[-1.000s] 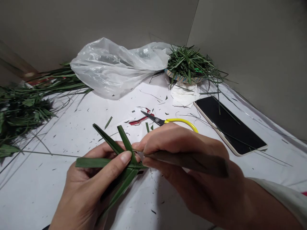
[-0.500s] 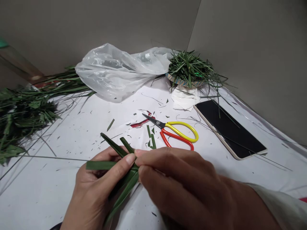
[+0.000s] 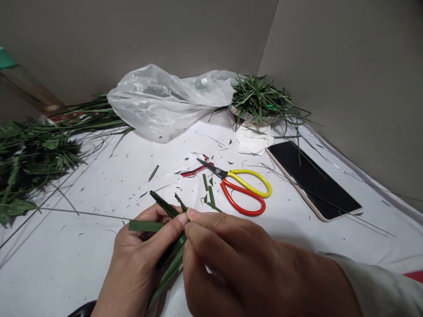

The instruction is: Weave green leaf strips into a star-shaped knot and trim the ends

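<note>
- Left hand [image 3: 142, 251] pinches the green leaf strips [image 3: 172, 267] between thumb and fingers; their ends fan from seven to eleven o'clock.
- Right hand [image 3: 231, 259] sets its fingertips against them from three o'clock; I cannot tell what those grip.
- Scissors [image 3: 221, 172] lie near, at two o'clock, phone [image 3: 313, 182] farther out.
- White cover [image 3: 66, 246] gives left-wrist room toward nine, before the leafy heap's [image 3: 46, 149] edge.

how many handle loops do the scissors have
2: a yellow loop, farther from the right hand, and a red loop, nearer it. Both show whole.
</note>
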